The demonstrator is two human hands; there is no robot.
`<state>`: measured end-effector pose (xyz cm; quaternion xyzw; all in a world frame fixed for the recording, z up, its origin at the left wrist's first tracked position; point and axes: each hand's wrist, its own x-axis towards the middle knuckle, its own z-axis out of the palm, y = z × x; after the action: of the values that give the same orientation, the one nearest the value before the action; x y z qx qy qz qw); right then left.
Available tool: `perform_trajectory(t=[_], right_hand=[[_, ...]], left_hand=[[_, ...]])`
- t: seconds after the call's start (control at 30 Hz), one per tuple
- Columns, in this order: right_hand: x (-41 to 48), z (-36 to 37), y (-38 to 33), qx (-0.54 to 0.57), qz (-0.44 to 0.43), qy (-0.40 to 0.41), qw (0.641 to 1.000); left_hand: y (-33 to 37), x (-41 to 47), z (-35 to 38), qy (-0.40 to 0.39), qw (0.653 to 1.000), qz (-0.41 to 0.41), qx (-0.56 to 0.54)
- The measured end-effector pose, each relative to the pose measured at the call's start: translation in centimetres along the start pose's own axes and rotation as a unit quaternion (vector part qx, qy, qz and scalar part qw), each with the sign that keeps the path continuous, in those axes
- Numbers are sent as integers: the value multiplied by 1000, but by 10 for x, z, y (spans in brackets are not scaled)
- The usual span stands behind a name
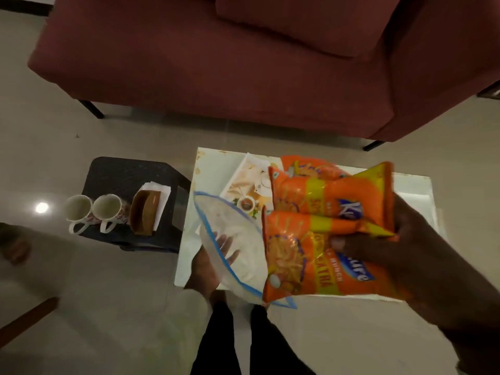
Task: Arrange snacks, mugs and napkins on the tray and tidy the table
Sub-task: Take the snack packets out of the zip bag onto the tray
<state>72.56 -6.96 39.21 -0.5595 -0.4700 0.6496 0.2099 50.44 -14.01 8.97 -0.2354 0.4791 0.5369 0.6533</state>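
My right hand [400,250] grips orange snack packets [324,217] above the white table [211,169]; two show clearly and a third orange packet [311,165] peeks out behind them. My left hand [213,255] holds a clear zip bag [235,239] with a blue seal, fingers showing through the plastic. A printed tray [249,182] lies on the table, partly hidden by the packets. Two white floral mugs [94,212] stand on a dark stool [127,171] at the left, next to a brown napkin holder [144,212] with white napkins.
A maroon sofa [216,63] fills the far side behind the table. My legs in dark trousers [243,342] stand at the table's near edge. A wooden edge [27,320] shows at the lower left on the pale tiled floor.
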Motion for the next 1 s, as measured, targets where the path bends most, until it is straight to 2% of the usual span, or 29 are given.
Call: perform_trajectory(t=[0.03, 0.1, 0.17, 0.3, 0.4, 0.6, 0.77, 0.9, 1.0], right_hand=[[16, -6, 7, 29, 6, -2, 1000], [53, -15, 29, 78, 10, -4, 997], [98, -20, 64, 126, 14, -12, 992], [195, -4, 152, 206, 28, -13, 978], [259, 24, 223, 273, 55, 14, 960], [329, 64, 317, 321, 111, 52, 939], [335, 67, 332, 294, 137, 66, 944], [290, 58, 304, 248, 210, 104, 940], [236, 53, 261, 202, 184, 132, 953]], left_hand=[[3, 21, -16, 0, 1000, 8, -4], [11, 56, -49, 72, 997, 18, -25], [18, 85, -74, 84, 996, 25, -33], [20, 121, -103, 60, 997, 20, -41], [15, 137, -117, 36, 998, 24, -51], [0, 160, -124, 26, 997, 41, -53], [-4, 166, -114, 22, 998, 37, -54], [2, 150, -103, 22, 998, 35, -47], [8, 123, -90, 33, 998, 28, -38]])
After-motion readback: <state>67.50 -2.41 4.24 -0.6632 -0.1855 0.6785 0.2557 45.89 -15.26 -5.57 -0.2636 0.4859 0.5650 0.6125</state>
